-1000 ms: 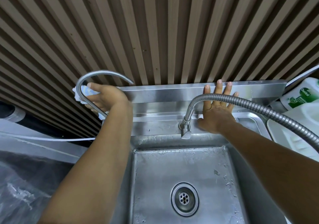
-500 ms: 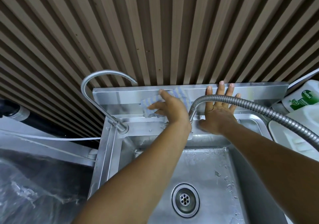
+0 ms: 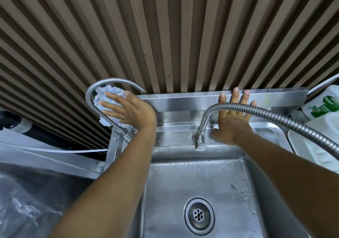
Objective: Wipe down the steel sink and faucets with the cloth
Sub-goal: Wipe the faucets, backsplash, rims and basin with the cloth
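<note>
Pressing the blue-and-white cloth (image 3: 107, 95) against the curved neck of the gooseneck faucet (image 3: 110, 81) at the back left corner of the sink (image 3: 192, 179) with the left hand (image 3: 132, 111), fingers straight and spread over the fabric, not curled round it. Resting the right hand (image 3: 233, 121) flat on the steel backsplash (image 3: 183, 103), fingers fanned and holding nothing, just behind the flexible hose faucet (image 3: 275, 115) arching over the wet basin.
</note>
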Demonstrator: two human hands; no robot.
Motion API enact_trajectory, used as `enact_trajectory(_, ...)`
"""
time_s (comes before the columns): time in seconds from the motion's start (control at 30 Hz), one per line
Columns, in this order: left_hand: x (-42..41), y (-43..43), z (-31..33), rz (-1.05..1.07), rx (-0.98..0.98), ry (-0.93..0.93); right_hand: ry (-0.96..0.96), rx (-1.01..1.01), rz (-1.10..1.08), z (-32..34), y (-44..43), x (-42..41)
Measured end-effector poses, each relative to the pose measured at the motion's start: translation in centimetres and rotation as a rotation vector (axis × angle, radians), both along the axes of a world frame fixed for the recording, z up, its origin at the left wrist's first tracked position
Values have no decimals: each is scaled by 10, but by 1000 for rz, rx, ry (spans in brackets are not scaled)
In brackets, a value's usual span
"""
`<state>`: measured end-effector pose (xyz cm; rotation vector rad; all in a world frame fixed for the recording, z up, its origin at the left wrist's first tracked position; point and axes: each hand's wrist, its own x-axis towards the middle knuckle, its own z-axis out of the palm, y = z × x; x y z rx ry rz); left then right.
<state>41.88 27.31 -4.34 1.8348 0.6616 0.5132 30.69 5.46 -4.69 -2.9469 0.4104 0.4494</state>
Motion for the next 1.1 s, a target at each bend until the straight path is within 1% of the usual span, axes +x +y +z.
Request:
enact_trajectory(0.07, -20, -24, -6, -139, 47, 7, -6, 11, -2, 0, 0, 0)
enact_trajectory(0.17, -66, -60, -25, -523, 301, -72, -9, 1, 3, -1, 0, -1)
enact_trajectory(0.23, -84, -67, -37, -753, 376, -84, -17, 5, -4, 0, 1, -1)
enact_trajectory(0.27, -87, -64, -42, -817, 418, -88, -17, 1, -6, 0, 1, -1)
enact_trajectory(0.33, -83, -51, -48, -850, 476, -94, -8, 0, -16, 1, 2, -1)
enact_trajectory(0.4, -70, -33, -49, -747, 434, -88, -2, 3, -21, 1, 1, 0)
enact_trajectory(0.53, -24, 2, -26, -259, 166, -45, 4, 0, -15, 2, 2, 0)
enact_trajectory(0.6, -6, 11, -5, -76, 20, -1, 1, 3, -4, 2, 2, -1)
enact_trajectory(0.73, 6, 2, 15, 122, -275, 104, -8, 3, -6, 0, 2, -1)
enact_trajectory(0.8, 2, -9, 22, 182, -469, 165, -4, -2, -10, 0, 2, -1)
enact_trajectory(0.87, -3, -28, 23, 192, -640, 297, 6, -9, -5, 1, 2, -1)
enact_trajectory(0.93, -8, -50, 25, 155, -900, 419, 22, -15, -7, 3, 2, -1)
enact_trajectory(1.0, -14, -69, 33, 7, -1190, 448, 40, -24, -20, 5, 3, -1)
enact_trajectory(1.03, -20, -73, 40, -101, -1291, 446, 50, -30, -23, 6, 4, -1)
enact_trajectory(1.07, -24, -75, 44, -203, -1352, 444, 56, -36, -23, 8, 4, -1)
enact_trajectory(1.1, -26, -75, 44, -291, -1374, 455, 63, -41, -20, 9, 4, -2)
